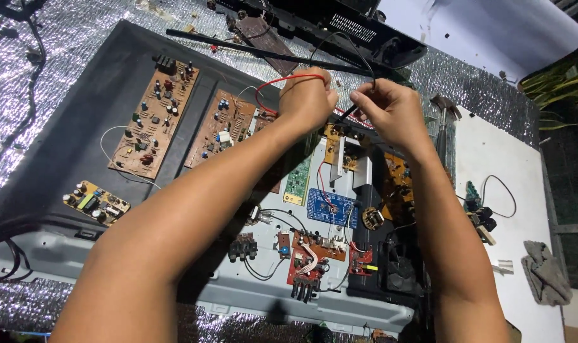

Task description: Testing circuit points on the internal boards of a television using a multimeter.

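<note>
My left hand (308,98) is closed around a thin red wire (282,80) that loops out to its left. Close beside it, my right hand (390,111) pinches a black wire (356,54) that arcs up toward the back; a dark tip sticks out between the two hands. Both hands hover above an opened metal chassis (238,292) holding several circuit boards, among them a blue board (332,208), a green board (298,180) and a red board (308,257).
Two brown circuit boards (155,117) (224,127) and a small yellow board (96,202) lie on a dark panel at the left. A black device (340,28) sits at the back. A white board (511,184) at the right carries a small tool and a grey rag (546,273).
</note>
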